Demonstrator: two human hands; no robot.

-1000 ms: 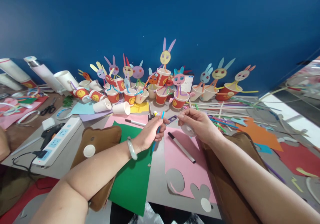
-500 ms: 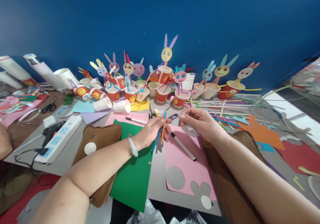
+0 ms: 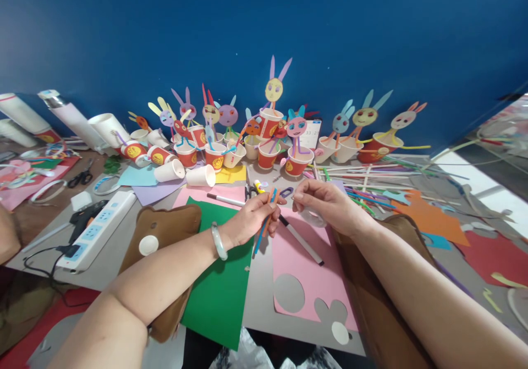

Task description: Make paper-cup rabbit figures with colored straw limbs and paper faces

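While left hand [image 3: 258, 215] holds strips [image 3: 263, 227], yellow-logoed cups [image 3: 294, 166]

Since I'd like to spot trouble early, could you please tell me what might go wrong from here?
1. The left hand holds the orange and blue strips together, so one could slip free if the pinch loosens.
2. The red cup bearing the pink-faced figure stands just beyond the right hand; a forward reach might knock it.
3. The white marker lies loose on the pink sheet near the left hand, so a nudge could shift it.
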